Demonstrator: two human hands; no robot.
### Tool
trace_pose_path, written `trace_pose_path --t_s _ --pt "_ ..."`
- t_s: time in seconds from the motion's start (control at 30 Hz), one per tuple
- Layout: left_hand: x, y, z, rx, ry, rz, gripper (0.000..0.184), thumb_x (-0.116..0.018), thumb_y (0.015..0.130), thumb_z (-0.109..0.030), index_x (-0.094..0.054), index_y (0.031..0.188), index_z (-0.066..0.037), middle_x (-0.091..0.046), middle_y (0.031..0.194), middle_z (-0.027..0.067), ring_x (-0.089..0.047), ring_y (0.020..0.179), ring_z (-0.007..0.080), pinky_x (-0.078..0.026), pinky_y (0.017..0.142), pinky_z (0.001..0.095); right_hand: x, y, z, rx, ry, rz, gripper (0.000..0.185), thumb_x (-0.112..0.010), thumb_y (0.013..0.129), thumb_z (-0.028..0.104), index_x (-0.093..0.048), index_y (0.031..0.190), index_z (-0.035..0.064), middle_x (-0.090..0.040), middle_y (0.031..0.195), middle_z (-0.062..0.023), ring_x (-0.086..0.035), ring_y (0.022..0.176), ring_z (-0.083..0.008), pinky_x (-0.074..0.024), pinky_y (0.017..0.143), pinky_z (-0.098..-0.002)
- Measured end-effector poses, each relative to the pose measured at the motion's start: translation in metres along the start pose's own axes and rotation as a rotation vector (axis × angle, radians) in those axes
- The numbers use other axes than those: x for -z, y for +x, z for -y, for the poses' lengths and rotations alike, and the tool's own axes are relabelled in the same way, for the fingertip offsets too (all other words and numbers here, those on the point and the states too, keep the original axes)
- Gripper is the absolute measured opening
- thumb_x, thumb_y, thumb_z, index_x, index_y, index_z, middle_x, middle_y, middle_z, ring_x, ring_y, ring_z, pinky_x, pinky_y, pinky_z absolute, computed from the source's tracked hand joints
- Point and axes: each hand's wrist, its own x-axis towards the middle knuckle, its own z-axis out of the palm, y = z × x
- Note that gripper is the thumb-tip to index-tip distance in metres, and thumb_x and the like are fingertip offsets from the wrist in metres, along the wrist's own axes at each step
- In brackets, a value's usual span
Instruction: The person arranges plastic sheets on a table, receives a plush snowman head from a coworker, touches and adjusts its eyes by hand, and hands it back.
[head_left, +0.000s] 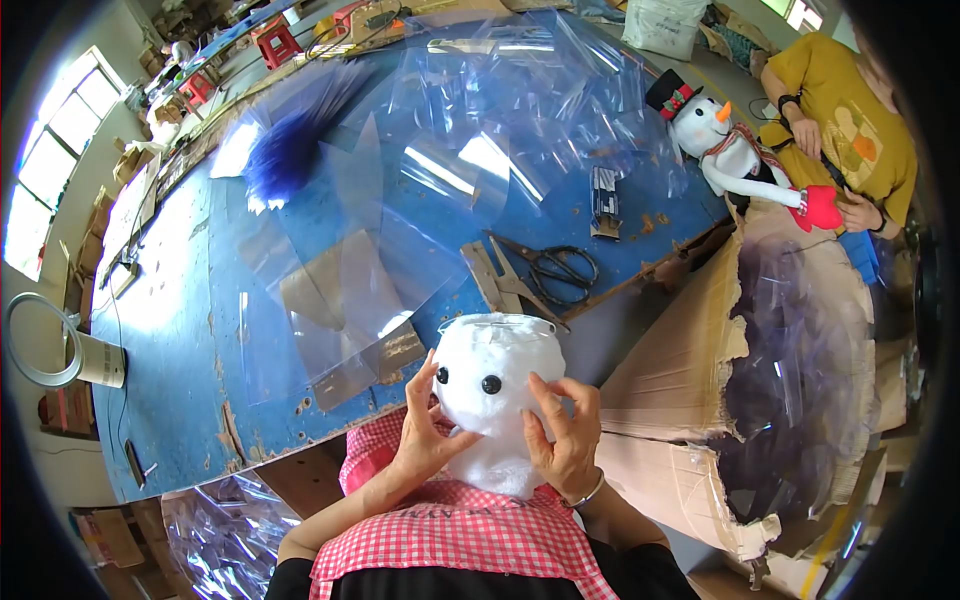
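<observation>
A white snowman head (pixel 500 420) with two round black eyes stands upright in front of my body, above a red-and-white checked apron (pixel 440 540). Around its top runs a band that looks like clear plastic. My left hand (pixel 425 440) grips the side near one eye, thumb low and fingers higher up. On the opposite side my right hand (pixel 565 435) presses thumb and fingers against the white surface. Just beyond the head, large black-handled scissors (pixel 565 275) lie at the edge of the blue table (pixel 180 380).
Clear plastic sheets (pixel 500 110) cover much of the table, with a blue-purple tuft (pixel 285 160) among them. An open cardboard box (pixel 680 390) of film stands at right. Behind it, a person (pixel 850 120) holds a finished-looking snowman (pixel 735 160). A white bucket (pixel 100 360) is at left.
</observation>
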Motion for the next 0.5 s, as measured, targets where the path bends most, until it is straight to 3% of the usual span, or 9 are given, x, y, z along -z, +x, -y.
trace_pose_path --t_s 0.3,0.5 --pt "0.0005 -0.0010 0.0016 0.004 0.000 0.005 0.099 -0.080 0.065 -0.009 -0.013 0.137 -0.013 -0.006 0.148 0.0210 -0.018 0.136 0.0337 -0.051 0.090 0.0405 -0.0047 -0.0046 -0.0047 -0.006 0.026 -0.039 0.039 -0.065 0.079 0.016 -0.059 0.116 0.0046 -0.051 0.097 -0.0124 -0.051 0.086 -0.0257 -0.0439 0.073 -0.0354" --pt "0.0005 -0.0025 0.0043 0.007 -0.014 0.000 0.099 -0.080 0.065 -0.008 -0.012 0.138 -0.012 -0.005 0.148 0.0208 -0.018 0.136 0.0337 -0.052 0.090 0.0404 -0.0050 -0.0043 -0.0061 -0.024 0.045 -0.053 0.045 -0.070 0.075 0.016 -0.059 0.118 0.0067 -0.051 0.097 -0.0110 -0.052 0.087 -0.0265 -0.0450 0.075 -0.0356"
